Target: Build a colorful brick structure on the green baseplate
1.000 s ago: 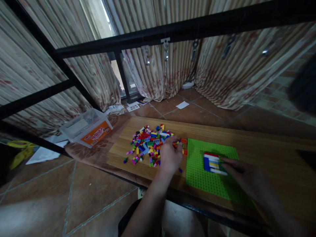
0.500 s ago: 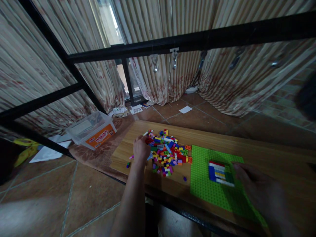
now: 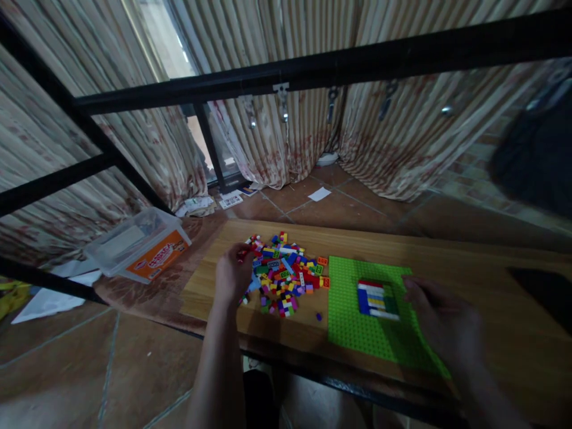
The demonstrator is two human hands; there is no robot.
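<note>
My left hand (image 3: 233, 275) is over the left side of a pile of loose building bricks (image 3: 286, 280) in many colours. Its fingers are closed on a red brick (image 3: 242, 255), partly hidden by the fingers. To the right lies a green studded baseplate (image 3: 348, 333). On it sits a flat rectangular build (image 3: 378, 300) of red, white, blue, yellow and green bricks. My right hand (image 3: 442, 319) hovers at the baseplate's right edge, beside that build. Its fingers are curled together, and whatever they may hold is hidden.
A wooden tabletop (image 3: 313, 229) bears the bricks. One small dark-blue brick (image 3: 319, 316) lies apart, near the front edge. A clear plastic box (image 3: 140, 241) with an orange label stands at left. A black metal bar (image 3: 313, 71) with hooks crosses behind, before striped curtains (image 3: 286, 42).
The view has swung right, so everything sits further left in the picture. My left hand, with the red brick, has drawn slightly left from the pile. My right hand stays beside the build.
</note>
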